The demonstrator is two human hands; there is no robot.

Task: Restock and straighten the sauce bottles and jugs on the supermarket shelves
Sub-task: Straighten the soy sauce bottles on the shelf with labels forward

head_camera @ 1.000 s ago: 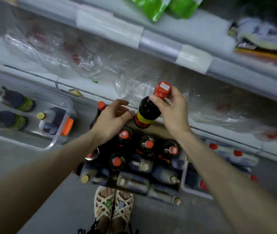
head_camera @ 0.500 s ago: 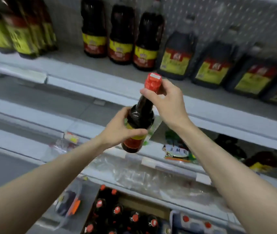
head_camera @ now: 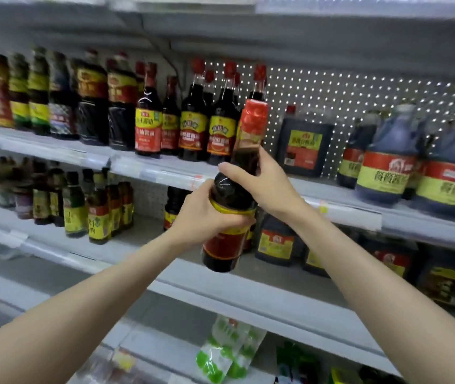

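Grip firm: left hand (head_camera: pixel 207 217) wraps the dark red-capped sauce bottle (head_camera: pixel 220 250), right hand (head_camera: pixel 270 187) pinches its neck; mid-restock; next, probably, stand it upright at twelve o'clock.

Spanning the whole view: white shelving (head_camera: pixel 248 281), tiers slanting down to the right. Backing the upper right tier: perforated back panel (head_camera: pixel 359 90), glinting with small points of light. Edging the tiers: pale price rails (head_camera: pixel 54 151). Overhanging at top: grey shelf underside (head_camera: pixel 248 31).
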